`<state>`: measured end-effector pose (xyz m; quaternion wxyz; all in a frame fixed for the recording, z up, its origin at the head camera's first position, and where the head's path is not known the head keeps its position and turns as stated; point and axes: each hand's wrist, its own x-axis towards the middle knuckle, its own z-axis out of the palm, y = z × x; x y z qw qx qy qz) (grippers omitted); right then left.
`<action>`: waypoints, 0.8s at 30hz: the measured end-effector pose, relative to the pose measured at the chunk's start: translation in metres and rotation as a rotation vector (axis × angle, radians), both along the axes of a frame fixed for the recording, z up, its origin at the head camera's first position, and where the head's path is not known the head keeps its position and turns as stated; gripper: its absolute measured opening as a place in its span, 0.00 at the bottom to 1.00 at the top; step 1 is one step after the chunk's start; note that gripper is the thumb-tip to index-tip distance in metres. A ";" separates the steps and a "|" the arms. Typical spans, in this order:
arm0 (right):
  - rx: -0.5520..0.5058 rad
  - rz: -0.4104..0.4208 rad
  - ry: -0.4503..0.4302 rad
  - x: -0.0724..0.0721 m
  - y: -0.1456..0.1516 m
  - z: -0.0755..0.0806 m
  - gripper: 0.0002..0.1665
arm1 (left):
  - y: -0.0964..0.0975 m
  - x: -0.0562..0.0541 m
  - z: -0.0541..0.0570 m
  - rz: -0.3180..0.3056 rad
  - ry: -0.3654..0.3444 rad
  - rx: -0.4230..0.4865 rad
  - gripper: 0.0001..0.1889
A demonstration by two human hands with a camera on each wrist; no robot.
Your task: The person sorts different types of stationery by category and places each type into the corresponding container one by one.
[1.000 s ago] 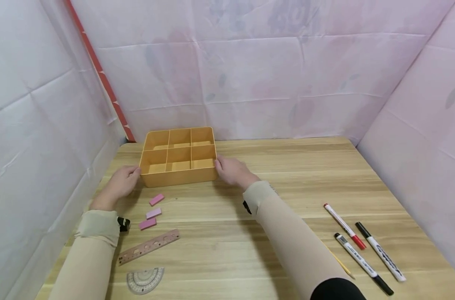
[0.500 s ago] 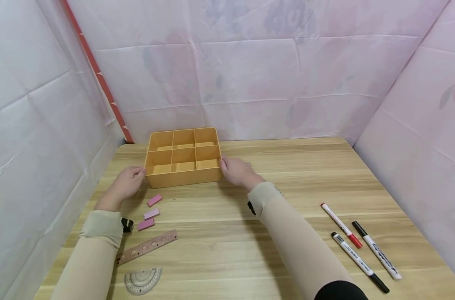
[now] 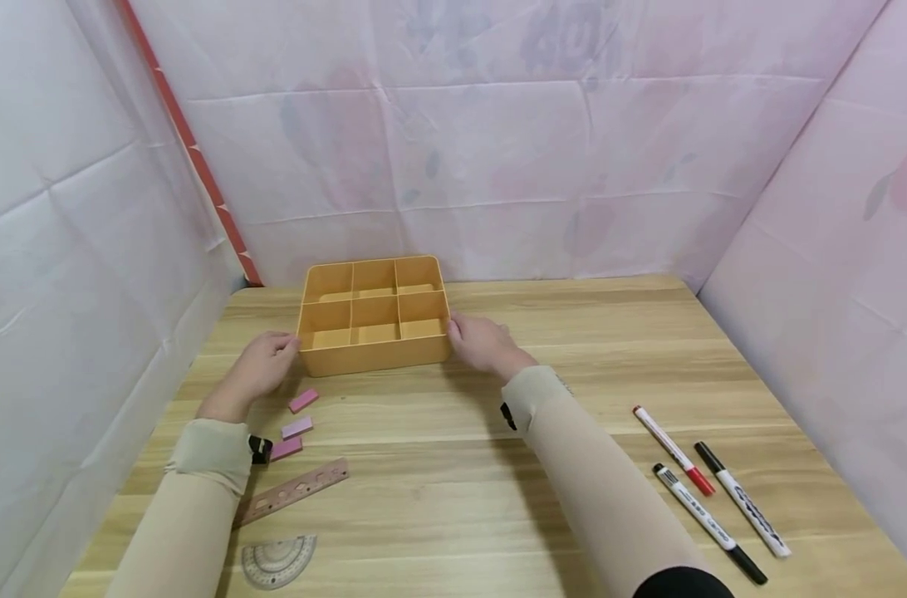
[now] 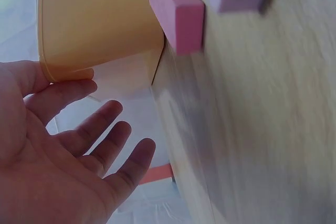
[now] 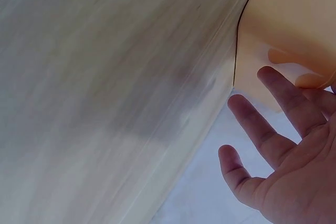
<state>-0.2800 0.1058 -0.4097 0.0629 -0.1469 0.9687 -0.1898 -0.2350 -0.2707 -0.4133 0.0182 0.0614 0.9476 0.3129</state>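
Note:
A yellow-orange storage box (image 3: pixel 379 359) with several compartments sits near the back left of the wooden table, nothing visible inside it. My left hand (image 3: pixel 262 370) pinches its near left corner between thumb and index finger; the other fingers spread free in the left wrist view. At the right wall, my right hand (image 3: pixel 487 342) grips the rim with the thumb on top. In the right wrist view its fingers (image 5: pixel 262 129) spread by the outer wall (image 5: pixel 278 24), the thumb out of sight. Three small pink-to-lilac blocks (image 3: pixel 298 428) lie in front of the left hand.
A pinkish ruler (image 3: pixel 296 490) and a clear protractor (image 3: pixel 277 562) lie at the front left. On the right are a red-capped marker (image 3: pixel 674 450) and two black-capped markers (image 3: pixel 710 523). Cloth walls (image 3: pixel 498 166) stand behind the table and at both sides.
Both hands have shifted the box a little to the right along the table. The head view has turned slightly, and a yellow pencil seen earlier beside the right sleeve is now hidden.

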 end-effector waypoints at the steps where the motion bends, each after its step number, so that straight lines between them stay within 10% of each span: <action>1: -0.001 -0.003 -0.002 0.000 0.001 0.000 0.36 | 0.002 0.000 0.000 -0.003 0.005 0.001 0.26; 24: -0.015 -0.043 0.006 0.004 0.031 -0.003 0.36 | 0.026 -0.004 -0.006 -0.032 0.024 0.033 0.26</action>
